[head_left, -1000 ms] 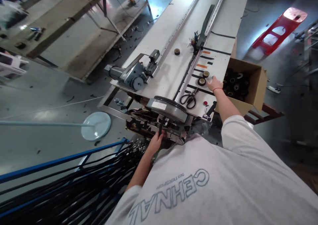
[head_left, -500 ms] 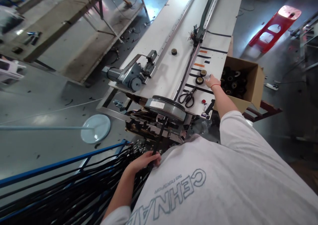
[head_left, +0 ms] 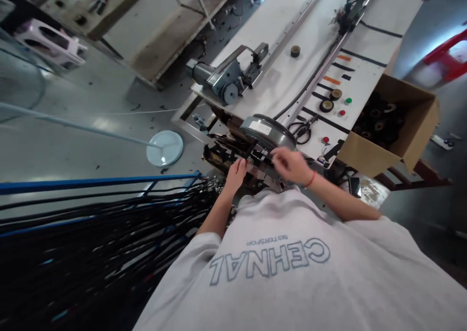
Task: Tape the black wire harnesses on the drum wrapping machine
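My left hand (head_left: 236,174) is closed on the end of a black cable (head_left: 251,150) just below the round grey drum (head_left: 268,130) at the table's near end. Close by on the right, my right hand (head_left: 291,165) has its fingers curled in beside the drum's lower edge. What its fingertips hold, if anything, is too small and blurred to make out. Between the two hands lies a small metal fixture (head_left: 260,152). Black-handled scissors (head_left: 303,130) rest on the table behind the drum.
On the white table (head_left: 255,61) are tape rolls (head_left: 326,106), a green button (head_left: 349,100), red buttons and a motor unit (head_left: 230,93). A cardboard box (head_left: 419,121) of rolls stands right. Many black cables (head_left: 146,229) hang over a blue rack (head_left: 91,181) at left.
My right hand has left the table edge by the buttons and come down to the drum. My left hand has moved up the cable towards the drum. The view has shifted.
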{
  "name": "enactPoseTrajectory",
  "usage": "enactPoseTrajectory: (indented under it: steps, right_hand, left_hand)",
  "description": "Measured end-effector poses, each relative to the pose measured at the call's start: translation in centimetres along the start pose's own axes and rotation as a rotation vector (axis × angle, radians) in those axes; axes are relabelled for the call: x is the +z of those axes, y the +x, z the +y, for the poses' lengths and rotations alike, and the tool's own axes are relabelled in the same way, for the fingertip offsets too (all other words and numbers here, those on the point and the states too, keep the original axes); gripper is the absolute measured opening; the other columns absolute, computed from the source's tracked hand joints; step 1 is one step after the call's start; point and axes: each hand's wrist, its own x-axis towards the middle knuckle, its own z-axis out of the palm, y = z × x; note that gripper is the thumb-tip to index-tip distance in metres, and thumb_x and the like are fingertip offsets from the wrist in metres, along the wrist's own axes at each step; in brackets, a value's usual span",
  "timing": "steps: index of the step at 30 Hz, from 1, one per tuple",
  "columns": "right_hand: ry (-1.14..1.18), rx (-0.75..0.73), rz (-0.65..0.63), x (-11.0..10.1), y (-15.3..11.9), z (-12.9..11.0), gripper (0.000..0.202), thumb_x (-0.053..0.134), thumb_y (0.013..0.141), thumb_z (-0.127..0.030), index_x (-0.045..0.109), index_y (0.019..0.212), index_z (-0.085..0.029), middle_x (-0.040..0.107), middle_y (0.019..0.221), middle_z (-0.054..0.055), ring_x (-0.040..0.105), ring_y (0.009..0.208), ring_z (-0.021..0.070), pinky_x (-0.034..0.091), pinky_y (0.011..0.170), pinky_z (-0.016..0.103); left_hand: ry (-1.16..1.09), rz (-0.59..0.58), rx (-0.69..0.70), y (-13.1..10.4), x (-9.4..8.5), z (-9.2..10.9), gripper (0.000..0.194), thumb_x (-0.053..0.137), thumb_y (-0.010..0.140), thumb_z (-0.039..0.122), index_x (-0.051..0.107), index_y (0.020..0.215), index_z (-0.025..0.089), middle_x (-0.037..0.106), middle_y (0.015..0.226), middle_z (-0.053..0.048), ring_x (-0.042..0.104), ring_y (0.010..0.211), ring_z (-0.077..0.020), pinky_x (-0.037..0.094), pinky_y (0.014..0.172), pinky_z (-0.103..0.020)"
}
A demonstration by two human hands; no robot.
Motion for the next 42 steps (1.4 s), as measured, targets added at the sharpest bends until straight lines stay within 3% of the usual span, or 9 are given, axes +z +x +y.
enactPoseTrajectory:
  steps: [3,7,18,27,31,35,37,39,42]
  right_hand:
    - [-0.09,0.082,-0.045,7.1,0.1,-1.3,0.032,0.057,0.088,-0.025,0.058,0.118,-0.012,0.06,0.127,0.021,0.057,0.119,0.0317,0.044,0.106,0.046]
    - [-0.148,0.36,0.01,10.1,3.3,1.8,0.014,0.051,0.088,-0.015,0.059,0.099,-0.013,0.062,0.119,0.023,0.055,0.122,0.0336,0.042,0.108,0.048]
    - [-0.062,0.215,-0.07,8.0,3.3,1.7,0.025,0.05,0.089,-0.017,0.054,0.113,-0.019,0.069,0.092,0.008,0.066,0.085,0.0249,0.05,0.08,0.035]
    - [-0.306,0.027,-0.168,8.0,6.1,1.1,0.055,0.051,0.09,-0.02,0.043,0.144,-0.011,0.055,0.142,0.016,0.061,0.118,0.0295,0.04,0.111,0.048]
    - [-0.319,0.081,-0.154,8.8,5.8,-0.6,0.044,0.045,0.096,-0.026,0.051,0.136,-0.01,0.059,0.135,0.019,0.063,0.115,0.0312,0.044,0.107,0.05]
    - [-0.177,-0.199,0.018,5.7,3.0,-0.6,0.041,0.045,0.098,-0.035,0.054,0.136,-0.022,0.054,0.143,0.012,0.053,0.131,0.0267,0.044,0.11,0.048]
    - [-0.171,-0.045,0.325,2.1,1.1,2.3,0.042,0.044,0.099,-0.042,0.053,0.136,-0.023,0.053,0.143,0.013,0.05,0.134,0.0268,0.042,0.112,0.051]
    - [-0.197,0.386,0.664,-2.0,-0.8,7.1,0.052,0.045,0.098,-0.049,0.049,0.138,-0.017,0.053,0.142,0.018,0.048,0.135,0.0292,0.041,0.111,0.054]
    - [-0.139,0.996,0.839,-6.1,-3.2,14.9,0.079,0.067,0.083,-0.058,0.044,0.139,-0.007,0.051,0.14,0.026,0.048,0.135,0.0352,0.04,0.112,0.054]
  left_hand:
    - [-0.02,-0.064,0.029,0.6,-0.6,0.3,0.052,0.058,0.083,0.07,0.058,0.084,0.018,0.029,0.054,0.009,0.025,0.046,-0.0071,0.019,0.045,-0.023]
    - [-0.07,-0.126,0.054,0.7,-0.5,0.0,0.052,0.06,0.083,0.069,0.059,0.086,0.017,0.029,0.054,0.009,0.024,0.045,-0.0064,0.018,0.045,-0.022]
    - [0.149,-0.133,0.103,1.5,0.0,-1.8,0.044,0.05,0.093,0.06,0.058,0.084,0.018,0.038,0.055,0.006,0.034,0.05,-0.0102,0.029,0.051,-0.024]
    - [0.616,-0.082,0.242,0.8,1.1,-2.3,0.027,0.043,0.098,0.033,0.065,0.1,0.017,0.071,0.085,-0.008,0.064,0.078,-0.0204,0.048,0.076,-0.03]
    - [0.65,-0.006,0.307,0.0,1.4,-2.7,0.028,0.049,0.095,0.037,0.066,0.101,0.016,0.073,0.088,-0.01,0.066,0.08,-0.0227,0.049,0.078,-0.031]
    - [0.566,-0.103,0.152,-0.9,0.4,-5.5,0.024,0.054,0.091,0.037,0.066,0.091,0.016,0.073,0.085,-0.007,0.066,0.08,-0.0216,0.049,0.074,-0.029]
    - [0.57,-0.175,0.027,-1.7,-0.5,-7.3,0.025,0.054,0.09,0.04,0.064,0.083,0.017,0.072,0.08,-0.006,0.066,0.077,-0.0212,0.049,0.072,-0.029]
    - [0.547,-0.171,-0.033,-2.6,-1.3,-8.6,0.029,0.053,0.09,0.043,0.062,0.078,0.018,0.069,0.075,-0.005,0.065,0.073,-0.0199,0.048,0.071,-0.028]
    - [0.454,-0.1,-0.006,-4.1,-1.8,-9.2,0.039,0.048,0.091,0.052,0.057,0.072,0.019,0.059,0.061,-0.001,0.056,0.061,-0.0157,0.044,0.062,-0.026]
